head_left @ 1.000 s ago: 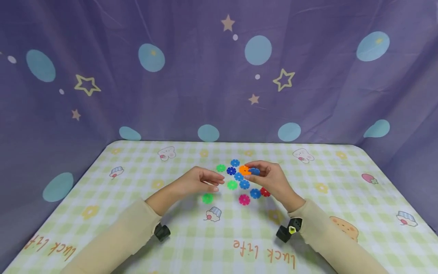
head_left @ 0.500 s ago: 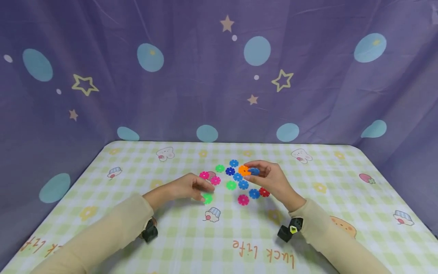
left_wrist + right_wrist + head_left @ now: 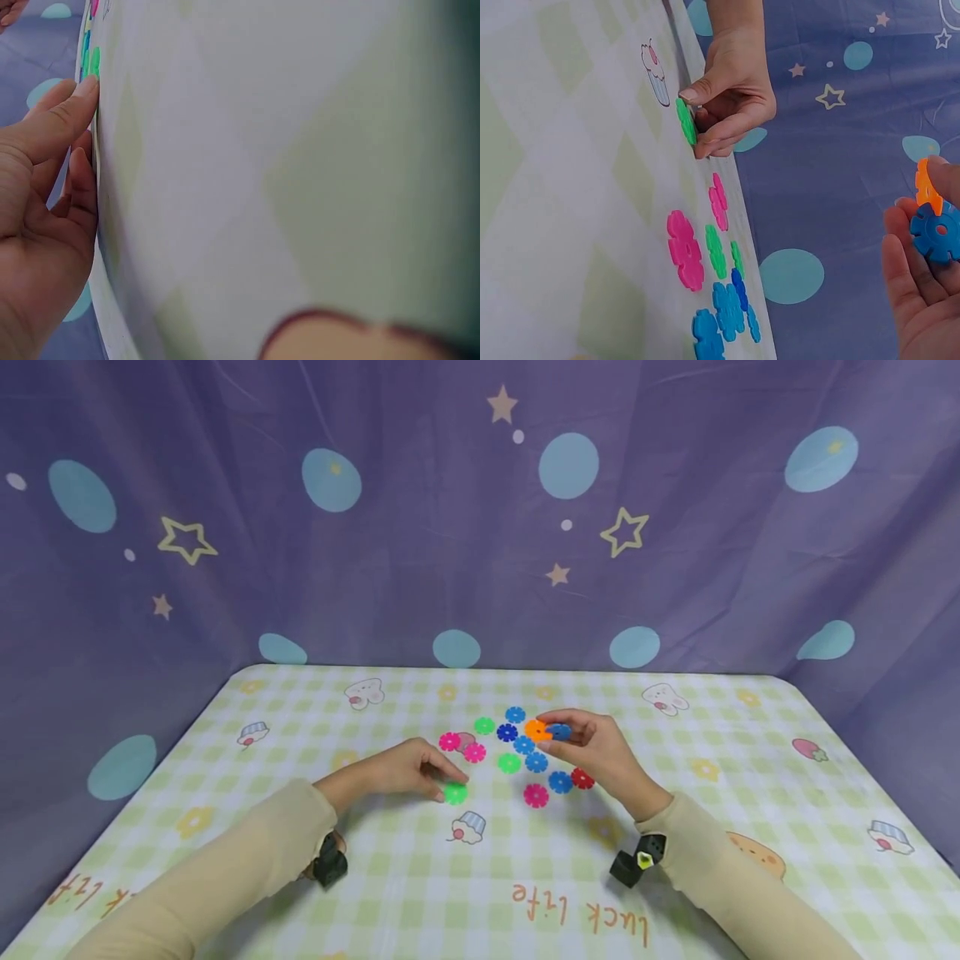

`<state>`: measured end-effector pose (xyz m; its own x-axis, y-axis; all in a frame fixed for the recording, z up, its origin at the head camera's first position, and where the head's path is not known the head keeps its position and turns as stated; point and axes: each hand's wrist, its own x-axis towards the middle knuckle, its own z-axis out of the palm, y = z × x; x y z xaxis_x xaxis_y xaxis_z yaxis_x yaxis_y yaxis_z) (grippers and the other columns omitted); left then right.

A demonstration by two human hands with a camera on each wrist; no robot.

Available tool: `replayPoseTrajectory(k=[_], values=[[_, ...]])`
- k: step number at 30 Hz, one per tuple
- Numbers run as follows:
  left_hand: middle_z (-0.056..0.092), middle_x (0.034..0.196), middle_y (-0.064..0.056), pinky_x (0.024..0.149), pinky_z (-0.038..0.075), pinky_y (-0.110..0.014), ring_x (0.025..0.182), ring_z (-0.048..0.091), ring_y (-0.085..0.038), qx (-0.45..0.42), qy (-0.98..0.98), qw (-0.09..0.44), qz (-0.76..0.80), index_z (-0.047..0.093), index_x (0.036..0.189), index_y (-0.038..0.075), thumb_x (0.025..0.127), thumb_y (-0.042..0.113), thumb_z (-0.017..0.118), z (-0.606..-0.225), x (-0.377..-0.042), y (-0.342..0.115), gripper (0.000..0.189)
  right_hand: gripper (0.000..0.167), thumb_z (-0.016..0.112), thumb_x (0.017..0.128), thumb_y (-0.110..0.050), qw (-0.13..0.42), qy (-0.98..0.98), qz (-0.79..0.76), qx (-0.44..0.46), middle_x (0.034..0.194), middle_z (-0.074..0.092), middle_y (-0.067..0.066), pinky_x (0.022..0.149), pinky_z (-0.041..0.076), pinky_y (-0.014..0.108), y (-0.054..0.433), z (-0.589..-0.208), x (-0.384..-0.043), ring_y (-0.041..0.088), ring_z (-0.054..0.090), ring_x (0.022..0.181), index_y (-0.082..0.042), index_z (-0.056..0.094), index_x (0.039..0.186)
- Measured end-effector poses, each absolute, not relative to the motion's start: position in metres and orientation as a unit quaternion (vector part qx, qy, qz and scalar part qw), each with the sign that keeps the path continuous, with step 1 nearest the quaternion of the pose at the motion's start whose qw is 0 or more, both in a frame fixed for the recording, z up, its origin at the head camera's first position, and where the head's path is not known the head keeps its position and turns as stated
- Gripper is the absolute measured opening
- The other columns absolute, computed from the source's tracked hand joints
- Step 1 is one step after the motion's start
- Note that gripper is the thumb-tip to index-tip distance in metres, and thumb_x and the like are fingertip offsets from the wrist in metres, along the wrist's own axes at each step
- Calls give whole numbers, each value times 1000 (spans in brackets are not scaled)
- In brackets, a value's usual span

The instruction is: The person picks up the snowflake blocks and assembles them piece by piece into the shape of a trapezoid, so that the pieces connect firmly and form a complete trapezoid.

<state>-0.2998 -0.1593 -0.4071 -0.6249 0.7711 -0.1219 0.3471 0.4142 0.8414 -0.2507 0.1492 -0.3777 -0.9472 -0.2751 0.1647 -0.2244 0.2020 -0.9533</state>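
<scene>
My right hand (image 3: 596,747) holds two joined snowflake discs above the table, an orange disc (image 3: 536,731) and a blue disc (image 3: 558,732). In the right wrist view, the orange disc (image 3: 928,187) is slotted into the blue disc (image 3: 937,231) at an angle. My left hand (image 3: 411,768) is low at the tabletop, thumb and forefinger at opposite edges of a green snowflake disc (image 3: 456,793). The right wrist view shows this green disc (image 3: 686,121) between the thumb and fingertips of the left hand (image 3: 735,90).
Loose discs lie between the hands: pink discs (image 3: 474,752), green discs (image 3: 509,763), several blue discs (image 3: 536,762), a dark blue disc (image 3: 507,732) and a red disc (image 3: 582,778). A checked cloth (image 3: 420,885) covers the table; a purple curtain (image 3: 450,568) hangs behind it.
My left hand has moved left and toward me, down to the green disc, uncovering two pink discs behind it. The right hand stays nearly in place with the orange and blue discs.
</scene>
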Motion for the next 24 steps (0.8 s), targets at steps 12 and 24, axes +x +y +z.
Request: replayPoseTrajectory(k=[12,24], values=[[70,104,-4,78,49,-25,94,60,-18,343,812,240,406,72,104,6,77,5,76,-405,-297,-156,28,32,75,82,-19,17,779,-606,-159,102,71,6,59,50,31,146,-377,-253,30,56,62,-10,68,112],[68,92,-4,68,51,-24,80,59,-15,344,831,207,384,73,99,6,73,4,80,-402,-294,-157,27,34,75,81,-24,24,779,-606,-159,103,71,4,68,53,37,145,-377,-254,44,58,75,-11,68,112]])
